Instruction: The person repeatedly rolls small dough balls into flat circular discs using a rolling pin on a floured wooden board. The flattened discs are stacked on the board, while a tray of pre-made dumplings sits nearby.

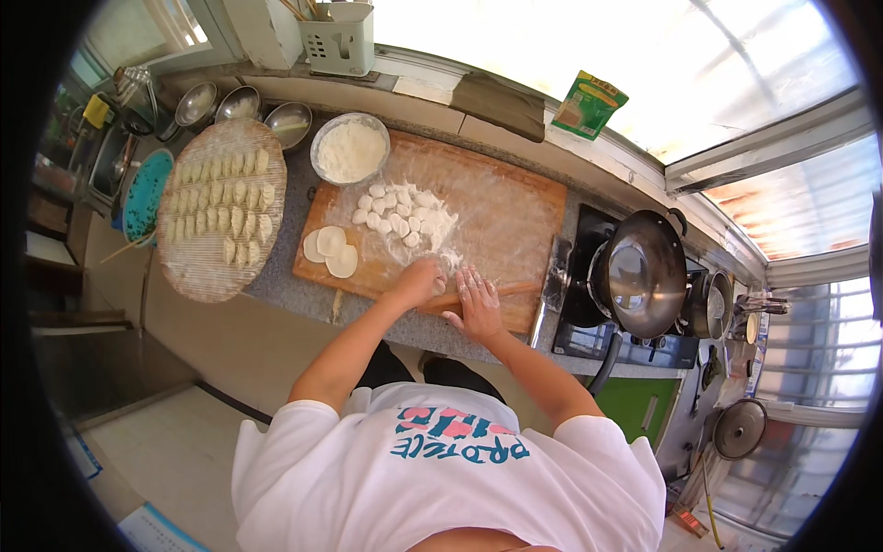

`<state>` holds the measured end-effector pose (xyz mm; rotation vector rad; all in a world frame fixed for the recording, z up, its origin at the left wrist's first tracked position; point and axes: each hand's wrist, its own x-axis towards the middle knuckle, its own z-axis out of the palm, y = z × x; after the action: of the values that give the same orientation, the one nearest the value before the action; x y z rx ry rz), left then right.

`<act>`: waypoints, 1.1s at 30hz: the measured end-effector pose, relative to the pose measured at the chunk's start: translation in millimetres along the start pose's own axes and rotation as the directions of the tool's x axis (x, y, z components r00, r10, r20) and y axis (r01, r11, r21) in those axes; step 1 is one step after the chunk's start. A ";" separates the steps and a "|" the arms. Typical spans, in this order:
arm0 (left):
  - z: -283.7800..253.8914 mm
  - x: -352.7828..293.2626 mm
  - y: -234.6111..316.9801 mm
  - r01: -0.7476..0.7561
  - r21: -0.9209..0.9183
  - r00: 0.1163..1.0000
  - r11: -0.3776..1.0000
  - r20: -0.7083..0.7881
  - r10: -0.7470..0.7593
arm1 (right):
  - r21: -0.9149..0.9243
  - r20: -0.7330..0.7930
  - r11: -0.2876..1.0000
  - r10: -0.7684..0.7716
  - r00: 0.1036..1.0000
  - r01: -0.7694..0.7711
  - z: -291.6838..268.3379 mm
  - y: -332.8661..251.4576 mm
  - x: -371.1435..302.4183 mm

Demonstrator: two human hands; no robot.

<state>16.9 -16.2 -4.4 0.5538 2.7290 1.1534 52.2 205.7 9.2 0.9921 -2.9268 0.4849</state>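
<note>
A wooden rolling pin (520, 289) lies along the near side of the floured wooden board (515, 202). My right hand (478, 305) rests on it, palm down with the fingers stretched forward. Just left of it, my left hand (421, 281) is closed at the pin's left end; what its curled fingers hold, if anything, is hidden. Beyond the hands, several small dough pieces (398, 213) sit in loose flour. Flat round dough wrappers (342, 261) overlap at the board's left side. A bowl of flour (349, 151) stands at its far left corner.
Left of the board, a round tray (175, 262) carries rows of dumplings. Behind it stand metal bowls (289, 126); a teal basin (147, 193) holds chopped filling. A cleaver (555, 276) lies at the board's right edge, beside a wok (644, 276) on the stove.
</note>
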 end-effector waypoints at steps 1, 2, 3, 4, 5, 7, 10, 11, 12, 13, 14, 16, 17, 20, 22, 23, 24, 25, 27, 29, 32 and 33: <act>-4.7 1.6 4.6 0.087 -0.042 0.996 0.995 0.003 -0.087 | -0.005 0.001 1.000 0.012 1.000 -0.012 -0.3 2.3 13.1; -8.9 1.4 10.0 0.175 -0.084 0.985 0.981 0.009 -0.175 | -0.009 0.001 1.000 0.024 1.000 -0.024 -0.6 5.4 28.4; -13.6 2.4 14.4 0.261 -0.125 0.965 0.957 0.016 -0.261 | -0.015 0.002 0.999 0.032 0.999 -0.032 -2.2 8.7 44.0; -13.7 3.6 13.3 0.309 -0.109 0.950 0.945 -0.008 -0.311 | -0.018 -0.012 0.999 0.042 0.999 -0.043 -3.6 11.6 58.5; -14.4 6.4 11.6 0.356 -0.095 0.932 0.930 -0.031 -0.360 | -0.022 -0.027 0.998 0.053 0.998 -0.054 -5.2 14.3 73.1; -19.0 5.7 18.0 0.424 -0.101 0.905 0.900 0.002 -0.426 | -0.018 -0.041 0.997 0.068 0.997 -0.068 -0.4 16.5 73.4; -29.4 4.3 31.0 0.383 -0.100 0.924 0.918 0.047 -0.380 | 0.002 0.000 0.999 0.044 0.999 -0.044 1.0 8.9 29.1; -20.2 -0.7 25.0 0.302 -0.057 0.953 0.952 0.003 -0.302 | 0.002 0.021 1.000 0.026 0.999 -0.026 -0.2 6.2 11.2; -11.7 -3.6 17.0 0.222 -0.009 0.974 0.975 -0.037 -0.222 | 0.005 0.044 1.000 0.007 0.999 -0.007 -1.5 3.8 -5.6; -7.8 -2.8 8.5 0.169 0.009 0.985 0.985 -0.032 -0.169 | 0.010 0.065 1.000 -0.012 0.998 0.011 -4.2 1.7 -12.7; -5.1 -0.8 -0.9 0.117 0.027 0.993 0.993 -0.025 -0.116 | -0.006 0.054 1.000 -0.015 0.998 0.015 -4.5 2.3 -11.9; -4.9 3.2 -7.9 0.024 0.044 0.999 0.999 -0.026 -0.022 | -0.032 0.027 0.999 -0.012 1.000 0.013 -6.8 0.5 -2.4; -4.0 3.7 -10.3 -0.012 0.039 0.999 0.999 -0.039 0.014 | -0.027 0.025 1.000 -0.002 1.000 0.002 -6.6 1.6 8.0; -13.8 11.2 0.8 0.172 -0.037 0.983 0.984 -0.055 -0.173 | -0.015 -0.007 0.999 0.044 0.999 -0.044 -9.3 10.7 59.1; -22.7 12.2 11.7 0.326 -0.066 0.944 0.943 -0.025 -0.328 | -0.007 -0.050 0.996 0.085 0.995 -0.085 -6.8 15.5 77.1; -27.2 13.7 16.8 0.370 -0.057 0.929 0.927 -0.002 -0.371 | 0.009 -0.070 0.997 0.076 0.995 -0.076 -7.8 17.1 73.8; -31.8 13.6 18.2 0.418 -0.045 0.908 0.907 0.011 -0.418 | 0.011 -0.056 0.998 0.068 0.996 -0.068 -6.1 15.2 65.9; -29.6 12.0 15.7 0.394 -0.026 0.919 0.919 0.026 -0.393 | 0.009 -0.039 0.998 0.057 0.998 -0.057 -3.9 10.6 48.4; -20.4 7.5 10.0 0.343 0.007 0.937 0.939 0.062 -0.343 | 0.004 -0.002 1.000 0.023 1.000 -0.023 -4.1 3.0 13.0; -3.6 3.0 -8.3 0.140 0.066 0.987 0.988 0.069 -0.144 | 0.004 0.041 0.999 -0.036 0.999 0.036 -8.2 -3.6 -12.0; -0.1 2.4 -7.4 0.019 0.091 0.997 0.996 0.069 -0.025 | -0.004 0.044 1.000 -0.007 0.999 0.007 -7.8 -1.8 -2.2; -5.1 4.9 -5.3 0.009 0.095 0.998 0.995 0.061 -0.015 | -0.006 0.032 1.000 -0.007 0.999 0.007 -6.4 0.4 8.4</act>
<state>9.6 -21.2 -4.5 0.5741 2.7419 0.9913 44.7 202.9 16.1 1.0186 -2.9502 0.4644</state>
